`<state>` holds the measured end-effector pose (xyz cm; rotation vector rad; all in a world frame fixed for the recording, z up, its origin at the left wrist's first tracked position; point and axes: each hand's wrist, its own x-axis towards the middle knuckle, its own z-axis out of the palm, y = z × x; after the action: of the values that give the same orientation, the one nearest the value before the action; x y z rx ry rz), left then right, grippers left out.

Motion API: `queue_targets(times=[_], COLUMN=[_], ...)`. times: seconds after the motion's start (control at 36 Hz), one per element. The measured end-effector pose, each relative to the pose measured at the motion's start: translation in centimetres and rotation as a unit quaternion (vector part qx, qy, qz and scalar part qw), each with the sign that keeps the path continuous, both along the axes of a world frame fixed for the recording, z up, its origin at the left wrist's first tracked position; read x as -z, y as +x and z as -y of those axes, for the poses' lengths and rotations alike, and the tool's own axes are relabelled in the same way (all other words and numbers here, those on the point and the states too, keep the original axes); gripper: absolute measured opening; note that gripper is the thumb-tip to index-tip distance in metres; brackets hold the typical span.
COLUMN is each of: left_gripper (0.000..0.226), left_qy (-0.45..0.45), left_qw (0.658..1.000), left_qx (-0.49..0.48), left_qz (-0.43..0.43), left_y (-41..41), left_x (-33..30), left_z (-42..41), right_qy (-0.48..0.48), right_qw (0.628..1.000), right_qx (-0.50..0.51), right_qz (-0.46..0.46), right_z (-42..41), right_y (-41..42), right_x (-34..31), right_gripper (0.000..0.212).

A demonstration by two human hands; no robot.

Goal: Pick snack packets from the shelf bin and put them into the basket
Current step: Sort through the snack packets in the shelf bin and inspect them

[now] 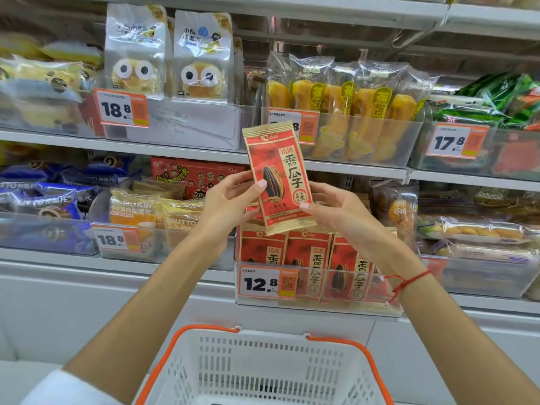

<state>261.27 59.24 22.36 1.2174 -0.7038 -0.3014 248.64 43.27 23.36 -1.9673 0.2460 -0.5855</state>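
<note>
Centre of the frame: a red and tan paper snack packet printed with a dark striped sunflower seed point(279, 176) is held up in front of the shelves, tilted slightly with its top leaning toward the left of the frame. Both hands are closed on it. The left hand point(230, 200) grips the packet's left edge, thumb lying across the front near the seed print, fingers tucked behind. The right hand point(336, 209) pinches the lower right edge, thumb on the front, fingers behind; a thin red string bracelet point(409, 280) circles that wrist. The packet's lower end sits between the two hands, its upper half rising clear above them. Directly below, in the lower centre right of the frame, a clear plastic shelf bin point(306, 305) holds a row of matching red packets point(309, 264) standing upright, with a white and orange price tag reading 12.8 point(267, 283) on its front wall. The held packet is above the bin and apart from the packets in it. At the bottom centre of the frame, a white slotted plastic basket with orange handles point(263, 369) sits below both forearms, well under the packet; the part of its inside that shows looks bare. A white sleeve point(61, 387) shows at the lower left corner.
</note>
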Motion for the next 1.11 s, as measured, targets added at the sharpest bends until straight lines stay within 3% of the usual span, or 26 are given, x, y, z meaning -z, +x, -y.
queue_targets(times=[0.22,0.33,0.44,0.58,0.72,0.78,0.94,1.11], left_gripper=[0.03,0.03,0.031,0.06,0.087,0.084,0.075,0.071], left_qy=[0.029,0.027,0.015,0.056,0.06,0.053,0.014,0.011], left_qw=[0.999,0.998,0.991,0.991,0.994,0.995,0.999,0.997], left_qx=[0.027,-0.011,-0.104,-0.091,-0.079,-0.08,0.046,0.079], left_qz=[0.036,0.048,0.077,0.086,0.04,0.034,0.003,0.02], left_y=[-0.4,-0.7,-1.2,-2.5,-3.0,-2.8,-1.9,-1.4], left_x=[0.1,0.0,-0.7,-2.0,-2.1,-2.2,-2.6,-2.5], left_z=[-0.2,-0.1,0.0,0.2,0.3,0.0,-1.0,-1.2], right_qy=[0.071,0.059,-0.007,-0.115,-0.186,-0.176,-0.112,-0.086], right_qw=[0.996,0.993,0.984,0.964,0.967,0.974,0.991,0.995], right_qx=[0.011,0.022,0.05,0.084,0.036,-0.003,-0.065,-0.057], right_qz=[0.045,0.096,0.172,0.223,0.173,0.142,0.021,0.015], right_z=[-0.2,-0.6,-1.4,-2.7,-4.0,-4.1,-3.0,-3.0], right_y=[0.4,0.3,0.4,0.7,0.8,0.7,0.2,0.0], right_x=[0.0,0.0,0.0,0.0,0.0,-0.2,-0.7,-0.9], right_gripper=[0.036,0.037,0.035,0.038,0.053,0.06,0.078,0.087])
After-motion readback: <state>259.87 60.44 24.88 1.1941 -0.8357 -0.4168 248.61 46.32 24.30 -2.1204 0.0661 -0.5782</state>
